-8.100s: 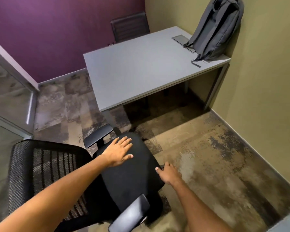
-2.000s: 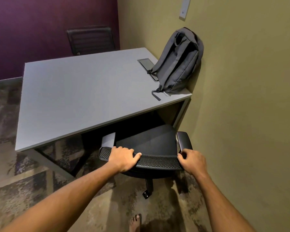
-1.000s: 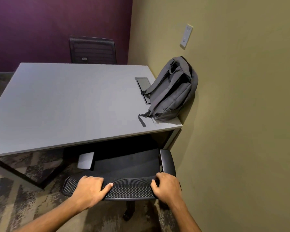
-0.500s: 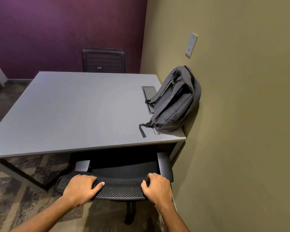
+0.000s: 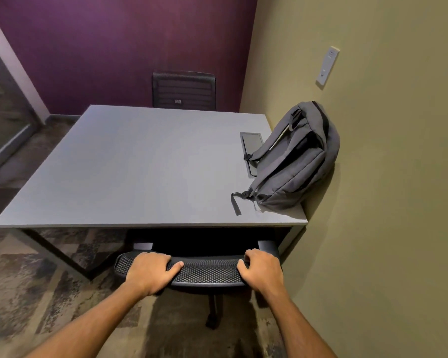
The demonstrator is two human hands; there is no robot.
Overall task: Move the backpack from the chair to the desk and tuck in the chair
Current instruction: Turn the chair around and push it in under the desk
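Backpack (image 5: 295, 161) on desk (image 5: 140, 171) far-right against wall, chair (image 5: 204, 270) under desk's near edge

Flat grey rectangular surface (image 5: 145, 166) bearing a grey fabric backpack (image 5: 295, 164) at its right edge, partly over a recessed grey panel (image 5: 251, 143).

Grey fabric backpack (image 5: 298, 164): tilted upright at right of frame, leaning on olive wall, on grey tabletop (image 5: 140, 171) near corner. Black mesh-back office chair (image 5: 204, 271): lower centre, seat under tabletop, backrest top showing.
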